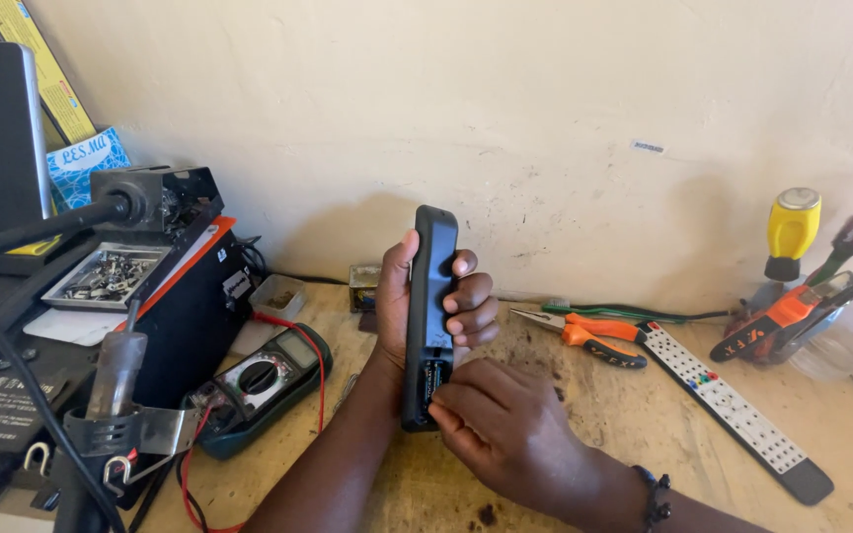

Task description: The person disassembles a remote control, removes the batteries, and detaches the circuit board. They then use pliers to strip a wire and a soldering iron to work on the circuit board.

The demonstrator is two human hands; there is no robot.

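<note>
I see a slim black remote control point(430, 306) standing nearly upright above the wooden bench, back side facing me. Its battery compartment at the lower end is open, with a battery point(433, 380) showing inside.

The scene was lit evenly by soft, diffuse daylight, and no harsh glare was seen. A broad, soft shadow was cast on the cream plaster wall point(545, 118) behind the upright black plastic remote control point(429, 316), suggesting light from the viewer's side. A small highlight was caught on the yellow-handled screwdriver's silver cap point(793, 222). The centre was rendered sharply, while the grey soldering-iron stand with its black cables point(116, 405) at the lower left was left slightly soft. Mild wide-angle bending was noticed toward the edges. The pale wooden bench point(644, 415) was exposed well, without noise.
</note>
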